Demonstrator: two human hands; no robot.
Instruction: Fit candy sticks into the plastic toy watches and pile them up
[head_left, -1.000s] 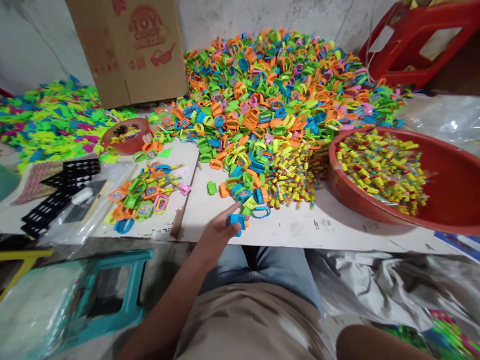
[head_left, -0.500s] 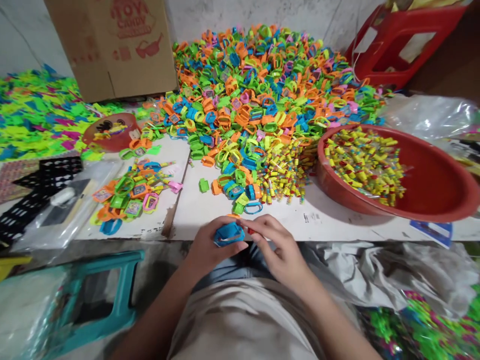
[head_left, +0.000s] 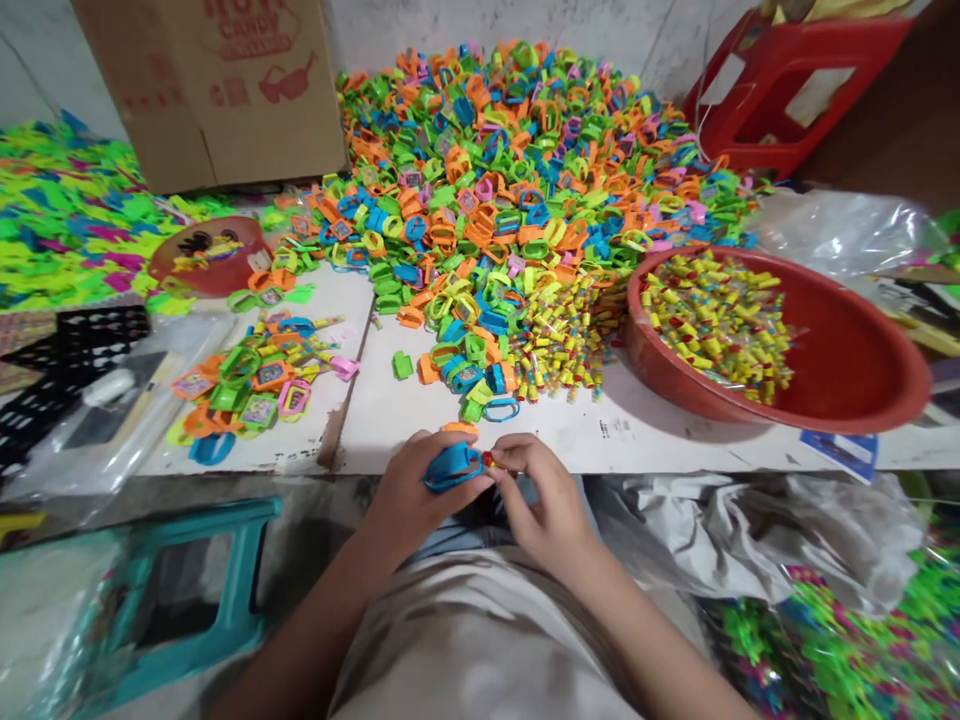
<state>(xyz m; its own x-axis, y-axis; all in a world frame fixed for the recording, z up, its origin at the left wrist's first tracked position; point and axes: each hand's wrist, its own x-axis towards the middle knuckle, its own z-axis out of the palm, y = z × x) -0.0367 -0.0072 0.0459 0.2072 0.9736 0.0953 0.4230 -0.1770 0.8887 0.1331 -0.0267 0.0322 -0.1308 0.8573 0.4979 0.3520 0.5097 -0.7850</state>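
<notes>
My left hand (head_left: pixel 416 490) is wrapped round a blue plastic toy watch (head_left: pixel 451 466) at the table's front edge. Between the thumb and fingertips of my right hand (head_left: pixel 541 500) is a small red and yellow piece (head_left: pixel 490 460), its red end against or very close to the watch. An orange piece (head_left: pixel 459 428) shows just above my left fingers. Beyond my hands lie a blue band (head_left: pixel 502 409), a heap of yellow wrapped pieces (head_left: pixel 559 345) and a large pile of coloured toy watches (head_left: pixel 517 180).
On the right, a red basin (head_left: pixel 847 350) holds more yellow pieces. A smaller watch pile (head_left: pixel 255 380) lies left, near a small red bowl (head_left: pixel 214 270) and a cardboard box (head_left: pixel 217 110). A teal stool (head_left: pixel 247 560) stands below the table at left.
The red end of the small piece now shows clearly at my right fingertips, beside the blue watch. My left hand has tilted the watch slightly. The whole view has shifted a little.
</notes>
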